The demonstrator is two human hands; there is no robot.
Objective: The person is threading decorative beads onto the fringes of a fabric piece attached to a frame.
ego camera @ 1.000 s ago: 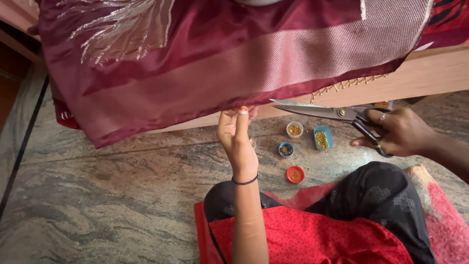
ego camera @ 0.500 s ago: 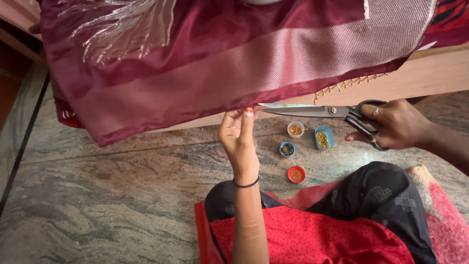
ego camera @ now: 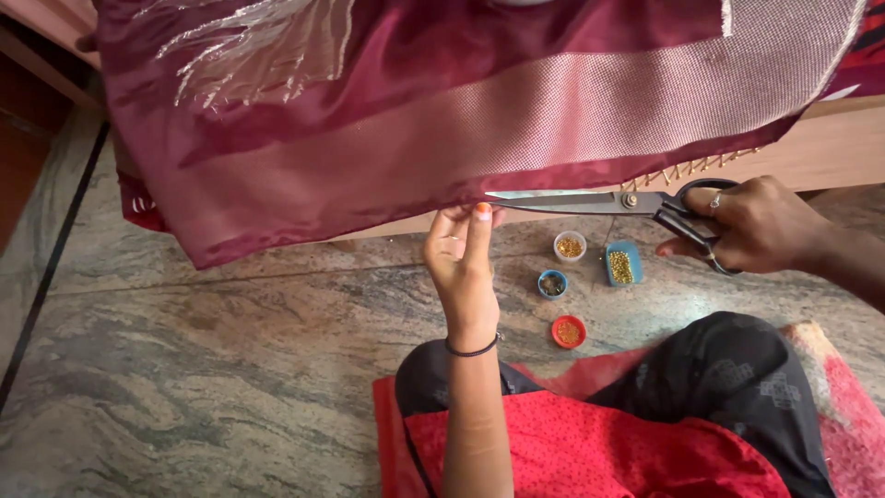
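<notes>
Soft, even daylight, no hard shadows. Mild sheen on the maroon cloth point(ego camera: 442, 120). Sharp in the centre, slight wide-angle stretch at the edges.

Both hands were raised, the arms reaching forward.

The left hand point(ego camera: 463, 263) was lifted upright on a vertical forearm, fingertips point(ego camera: 482, 214) pinched together at the top, a dark band round the wrist. The right hand point(ego camera: 756, 226) came in from the right, fingers curled closed in a grip, knuckles upward, a ring showing.
</notes>
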